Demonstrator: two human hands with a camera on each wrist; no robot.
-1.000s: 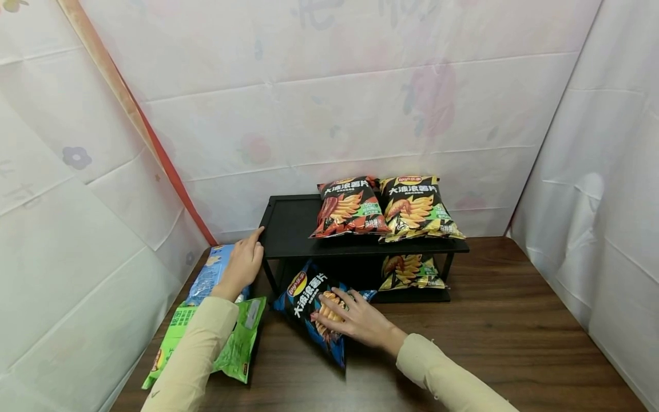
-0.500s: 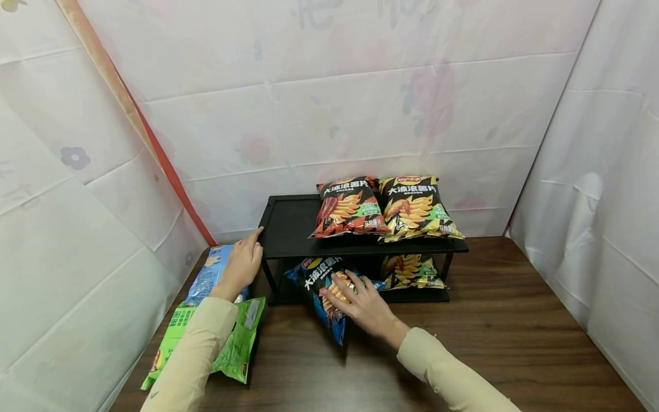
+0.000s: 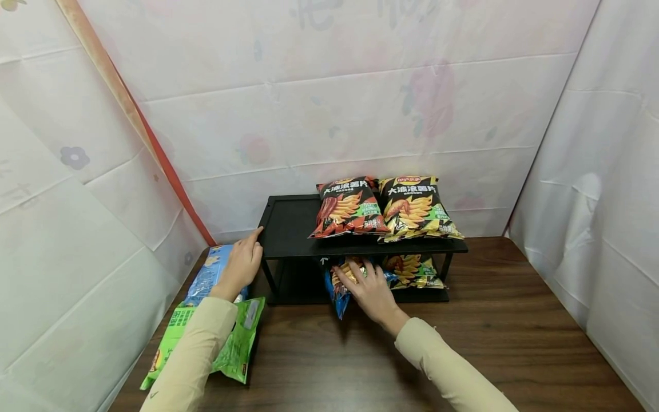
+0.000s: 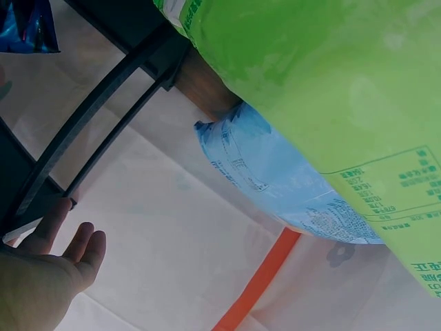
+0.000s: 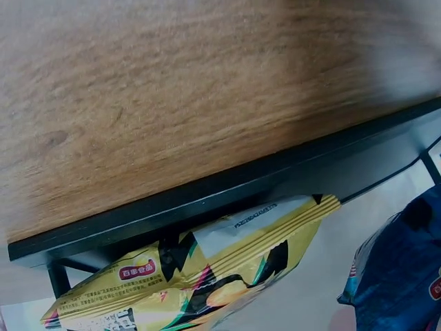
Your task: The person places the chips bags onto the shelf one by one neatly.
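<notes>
My right hand (image 3: 374,293) grips a black-and-blue potato chip bag (image 3: 336,296) from above with spread fingers. The bag is tilted and partly inside the lower level of a black two-tier rack (image 3: 289,229), its far end hidden beneath the top shelf. In the right wrist view the blue bag (image 5: 400,269) shows at the right edge, and that hand is out of sight. A yellow chip bag (image 3: 412,272) lies beside it on the lower level. With extended fingers my left hand (image 3: 241,266) touches the rack's left edge; the left wrist view shows the fingertip (image 4: 60,205) against the frame.
On the top shelf lie a red chip bag (image 3: 350,209) and a yellow chip bag (image 3: 416,209). A light-blue bag (image 3: 210,277) and a green bag (image 3: 239,343) are on the wooden table (image 3: 489,332) around the left forearm. White cloth (image 3: 360,103) hangs behind and at both sides.
My right hand has carried the blue chip bag away from me and slightly right, from in front of the rack into its lower level. The left hand has stayed at the rack's edge.
</notes>
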